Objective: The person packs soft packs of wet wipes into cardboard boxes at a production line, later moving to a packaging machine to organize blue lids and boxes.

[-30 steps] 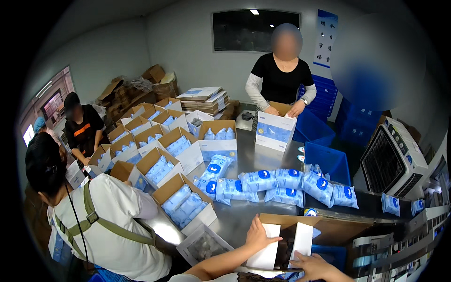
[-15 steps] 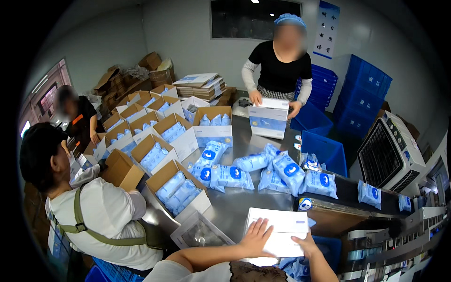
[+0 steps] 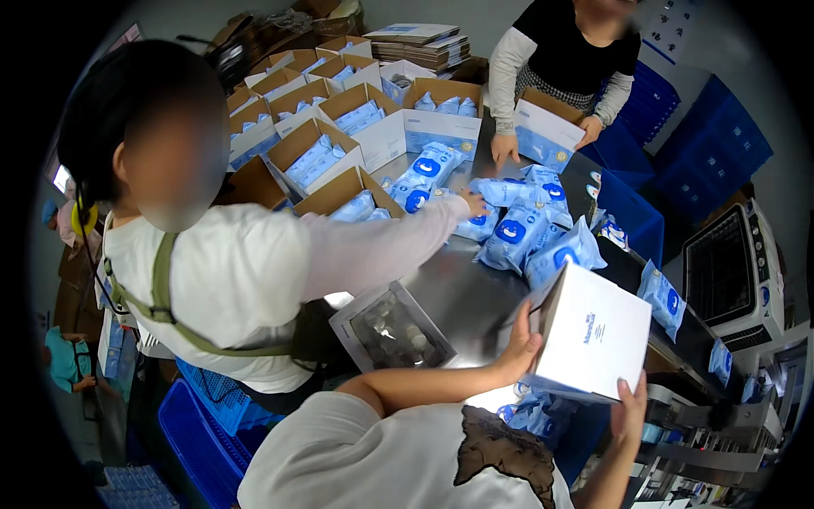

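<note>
A white cardboard box is held tilted between my two hands above the near edge of the table. My left hand presses its left side, and my right hand grips its lower right corner. Just beyond the box lies a pile of blue-and-white soft packs on the metal table. To the left of my left hand stands a white box with clear plastic in it. More blue packs show below the held box.
A co-worker's arm stretches across from the left to the packs. Opposite, another person holds an open box. Open cartons of packs fill the table's far left. A conveyor carrying packs runs at right, near a blue bin.
I have raised and turned the white box, so another side shows. The co-worker at left has leaned in and reached the packs. The box opposite now shows its open top. The view has shifted.
</note>
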Available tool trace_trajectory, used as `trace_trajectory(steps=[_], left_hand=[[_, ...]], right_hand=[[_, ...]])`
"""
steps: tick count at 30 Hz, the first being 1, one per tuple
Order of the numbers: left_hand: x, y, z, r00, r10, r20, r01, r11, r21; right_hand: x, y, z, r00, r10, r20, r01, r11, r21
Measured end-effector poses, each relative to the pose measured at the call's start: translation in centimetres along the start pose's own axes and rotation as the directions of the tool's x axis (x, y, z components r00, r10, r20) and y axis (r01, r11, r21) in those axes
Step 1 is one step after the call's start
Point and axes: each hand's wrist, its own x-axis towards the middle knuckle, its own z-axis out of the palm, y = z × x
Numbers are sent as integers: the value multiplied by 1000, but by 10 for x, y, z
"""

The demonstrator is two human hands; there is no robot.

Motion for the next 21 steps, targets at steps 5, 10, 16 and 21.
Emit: trace_trajectory(steps=[5,10,16,21], left_hand=[[-17,-4,-87,365,-811,458,867,118,-484],[14,41,-144,674,-658,337,550,751,365],[95,-8,-89,967,-115,225,-69,734,675],[90,-23,-101,951,-224,213,-74,506,860]], right_hand=[[-10,3,-1,947,119,298,139,685,-715],[-43,60,25,545,269,795,803,105,-586],[-14,97,52,157,322,934,948,215,-234],[112,77,33,945,157,287,-50,937,-346]])
